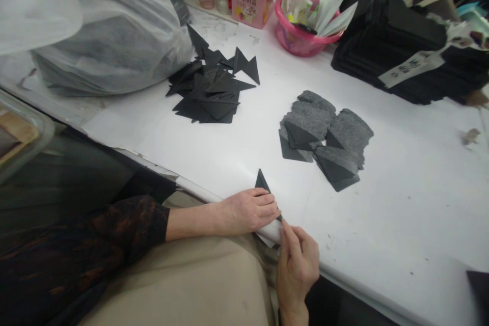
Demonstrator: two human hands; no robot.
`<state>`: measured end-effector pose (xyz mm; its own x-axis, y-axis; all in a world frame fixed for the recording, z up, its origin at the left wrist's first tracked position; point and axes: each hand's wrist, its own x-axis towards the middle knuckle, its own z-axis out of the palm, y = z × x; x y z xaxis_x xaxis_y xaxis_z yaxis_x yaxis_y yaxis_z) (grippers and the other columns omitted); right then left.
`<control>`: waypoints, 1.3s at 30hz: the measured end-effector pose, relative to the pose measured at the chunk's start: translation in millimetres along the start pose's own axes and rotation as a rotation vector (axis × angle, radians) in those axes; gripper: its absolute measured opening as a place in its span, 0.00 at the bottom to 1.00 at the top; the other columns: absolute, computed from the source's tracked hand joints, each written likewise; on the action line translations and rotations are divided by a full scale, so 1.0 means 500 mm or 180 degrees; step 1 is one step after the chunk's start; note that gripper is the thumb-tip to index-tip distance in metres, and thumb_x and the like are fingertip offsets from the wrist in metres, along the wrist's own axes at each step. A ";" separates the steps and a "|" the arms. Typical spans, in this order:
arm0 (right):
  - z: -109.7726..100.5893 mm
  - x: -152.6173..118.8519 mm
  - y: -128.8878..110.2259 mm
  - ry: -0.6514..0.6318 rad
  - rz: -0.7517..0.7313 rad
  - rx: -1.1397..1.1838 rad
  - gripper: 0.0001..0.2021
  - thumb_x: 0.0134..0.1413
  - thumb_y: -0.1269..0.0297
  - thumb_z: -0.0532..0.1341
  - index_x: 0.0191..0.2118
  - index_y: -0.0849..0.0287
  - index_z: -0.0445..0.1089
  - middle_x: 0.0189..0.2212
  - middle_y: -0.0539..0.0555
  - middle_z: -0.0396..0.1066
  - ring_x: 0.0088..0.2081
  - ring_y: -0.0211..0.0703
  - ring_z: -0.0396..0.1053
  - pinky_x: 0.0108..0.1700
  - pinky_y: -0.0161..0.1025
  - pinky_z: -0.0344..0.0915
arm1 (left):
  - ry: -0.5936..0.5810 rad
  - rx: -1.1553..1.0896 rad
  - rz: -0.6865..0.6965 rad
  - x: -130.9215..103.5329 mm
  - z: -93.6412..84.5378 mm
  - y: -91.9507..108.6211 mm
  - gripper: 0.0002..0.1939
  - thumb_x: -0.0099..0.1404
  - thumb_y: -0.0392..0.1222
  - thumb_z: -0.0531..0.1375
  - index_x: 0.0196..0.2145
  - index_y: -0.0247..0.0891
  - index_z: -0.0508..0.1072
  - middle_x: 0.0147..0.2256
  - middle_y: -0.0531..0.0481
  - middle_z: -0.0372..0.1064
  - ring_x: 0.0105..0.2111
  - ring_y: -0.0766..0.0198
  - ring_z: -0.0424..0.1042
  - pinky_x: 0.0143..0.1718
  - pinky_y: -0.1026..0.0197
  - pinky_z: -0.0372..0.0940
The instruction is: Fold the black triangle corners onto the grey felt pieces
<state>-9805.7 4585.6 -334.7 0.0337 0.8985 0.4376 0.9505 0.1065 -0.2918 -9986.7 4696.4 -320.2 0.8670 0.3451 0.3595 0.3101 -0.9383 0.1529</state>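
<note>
At the near edge of the white table (382,224), my left hand (250,210) lies closed over a black triangular piece (263,181), pressing it down. One pointed corner sticks out beyond the fingers. My right hand (298,260) pinches the piece's other end between thumb and forefinger, just past my left fingertips. Ahead and to the right lie several overlapping pieces (313,117) with grey, fuzzy surfaces and black folded parts. A loose pile of black pointed pieces (214,94) sits farther back on the left.
A large whitish plastic bag (114,25) fills the back left. Behind the pieces stand a pink box (252,2), a pink basket (301,41) with papers and a tied stack of black material (405,51). A dark corner (477,285) shows at the lower right.
</note>
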 end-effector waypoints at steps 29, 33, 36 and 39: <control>0.020 0.039 -0.045 -0.0242 -0.0047 -0.0554 0.15 0.62 0.59 0.58 0.52 0.54 0.70 0.48 0.56 0.72 0.49 0.49 0.65 0.53 0.50 0.59 | 0.0252 -0.0148 -0.0253 -0.019 0.006 0.004 0.11 0.70 0.32 0.53 0.47 0.28 0.72 0.46 0.41 0.73 0.51 0.59 0.70 0.55 0.58 0.69; 0.034 0.031 -0.036 -0.0333 -0.0110 -0.0687 0.17 0.63 0.60 0.56 0.56 0.54 0.68 0.54 0.55 0.68 0.53 0.49 0.64 0.57 0.51 0.58 | 0.0166 0.0001 -0.0494 -0.029 0.003 -0.011 0.15 0.70 0.32 0.52 0.52 0.29 0.69 0.52 0.41 0.70 0.54 0.57 0.67 0.56 0.56 0.67; 0.029 0.020 -0.026 -0.0338 -0.0169 -0.0755 0.17 0.64 0.59 0.54 0.56 0.52 0.67 0.56 0.55 0.67 0.54 0.49 0.64 0.59 0.52 0.56 | 0.0107 0.0052 -0.0738 -0.037 -0.005 -0.035 0.17 0.68 0.35 0.54 0.54 0.28 0.68 0.54 0.40 0.68 0.55 0.55 0.66 0.57 0.54 0.66; 0.021 0.009 -0.018 -0.0309 -0.0167 -0.0775 0.16 0.65 0.59 0.53 0.55 0.50 0.68 0.57 0.55 0.66 0.55 0.49 0.65 0.59 0.53 0.56 | 0.0037 -0.0033 -0.0990 -0.041 -0.017 -0.060 0.23 0.66 0.44 0.58 0.55 0.29 0.66 0.55 0.40 0.67 0.56 0.52 0.65 0.58 0.50 0.63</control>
<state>-9817.4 4593.0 -339.1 -0.0361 0.9323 0.3598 0.9969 0.0589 -0.0527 -10017.2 4717.9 -324.3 0.7266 0.6160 0.3043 0.5558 -0.7874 0.2667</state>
